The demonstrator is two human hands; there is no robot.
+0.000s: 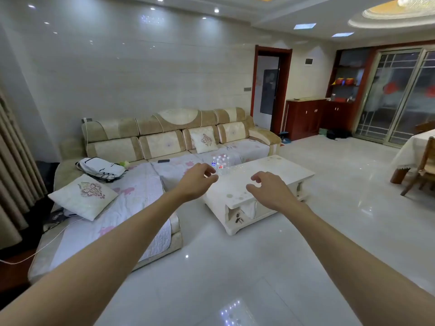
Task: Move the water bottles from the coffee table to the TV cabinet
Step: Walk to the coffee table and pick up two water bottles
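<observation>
Several clear water bottles (221,163) with white caps stand in a cluster on the far left corner of the white coffee table (277,171). My left hand (197,180) is stretched out in front of me, fingers curled and apart, holding nothing; it overlaps the bottles in the view but is well short of them. My right hand (270,189) is also out over the table's near half, fingers spread and empty. The TV cabinet is not in view.
A beige L-shaped sofa (164,142) with cushions, a white bag (101,168) and a phone runs along the table's left and far sides. Glossy tiled floor (235,267) lies between me and the table. A dining table and chair (421,165) stand at right, red cabinets (306,116) at the back.
</observation>
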